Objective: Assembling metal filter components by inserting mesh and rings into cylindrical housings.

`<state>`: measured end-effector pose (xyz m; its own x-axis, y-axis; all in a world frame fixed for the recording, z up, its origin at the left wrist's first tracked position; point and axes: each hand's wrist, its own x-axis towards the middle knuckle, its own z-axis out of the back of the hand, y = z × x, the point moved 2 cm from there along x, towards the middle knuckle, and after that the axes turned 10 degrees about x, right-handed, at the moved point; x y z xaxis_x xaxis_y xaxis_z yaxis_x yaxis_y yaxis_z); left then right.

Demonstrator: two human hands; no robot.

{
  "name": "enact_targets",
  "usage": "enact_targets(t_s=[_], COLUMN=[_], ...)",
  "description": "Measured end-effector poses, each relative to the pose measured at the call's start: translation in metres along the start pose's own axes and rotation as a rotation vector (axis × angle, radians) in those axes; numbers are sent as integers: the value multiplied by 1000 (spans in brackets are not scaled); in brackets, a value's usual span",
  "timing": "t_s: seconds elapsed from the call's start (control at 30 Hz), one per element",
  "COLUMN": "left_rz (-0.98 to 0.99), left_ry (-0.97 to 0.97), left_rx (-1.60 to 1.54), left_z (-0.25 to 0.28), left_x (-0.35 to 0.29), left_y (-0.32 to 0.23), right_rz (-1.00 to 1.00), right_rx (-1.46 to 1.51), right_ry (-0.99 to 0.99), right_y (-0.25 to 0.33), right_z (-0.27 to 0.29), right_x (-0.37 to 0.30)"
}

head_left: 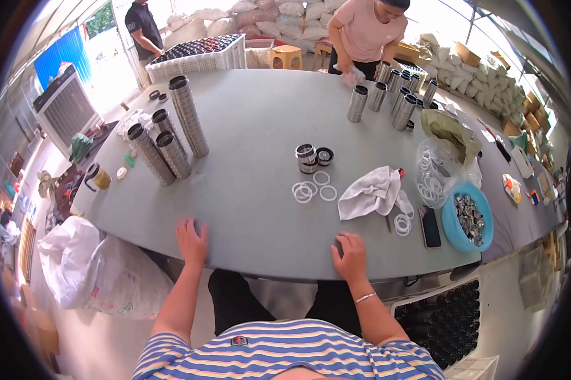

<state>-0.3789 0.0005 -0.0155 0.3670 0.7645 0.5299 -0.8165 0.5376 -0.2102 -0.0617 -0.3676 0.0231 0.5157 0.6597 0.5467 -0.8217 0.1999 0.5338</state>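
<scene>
My left hand (191, 242) lies flat near the front edge of the grey table (253, 209), fingers apart and nothing in it. My right hand (350, 254) also rests on the tabletop, open and holding nothing. Beyond it lie a crumpled white cloth (371, 195) and several white rings (304, 192). Short metal cylinders with black rims (306, 154) stand behind the rings. Tall stacks of silver cylinders with black tops (188, 117) rise at the left. To the right of my right hand are a phone (429, 227) and a blue basin (450, 218) of small metal parts.
Across the table a person in pink (367, 31) handles a cloth beside more silver cylinders (357, 104). A clear bag of rings (432, 174) lies at right. White sacks (108, 272) sit by the left edge, a crate of black cylinders (440, 320) below right. A jar (98, 177) stands far left.
</scene>
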Motion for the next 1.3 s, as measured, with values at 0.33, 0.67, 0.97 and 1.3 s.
enact_targets(t_s=[0.33, 0.67, 0.97, 1.3], left_rz=[-27, 7, 86, 141], left_ry=[1, -59, -77, -75], left_rx=[-128, -141, -131, -120], left_z=[22, 17, 8, -1], left_x=[4, 2, -5, -11], left_y=[-19, -21, -20, -19], right_rz=[-99, -65, -31, 39], right_rx=[52, 49, 24, -9], right_ry=[17, 33, 15, 45], right_y=[4, 5, 3, -16], right_z=[6, 7, 6, -6], right_x=[7, 4, 0, -13])
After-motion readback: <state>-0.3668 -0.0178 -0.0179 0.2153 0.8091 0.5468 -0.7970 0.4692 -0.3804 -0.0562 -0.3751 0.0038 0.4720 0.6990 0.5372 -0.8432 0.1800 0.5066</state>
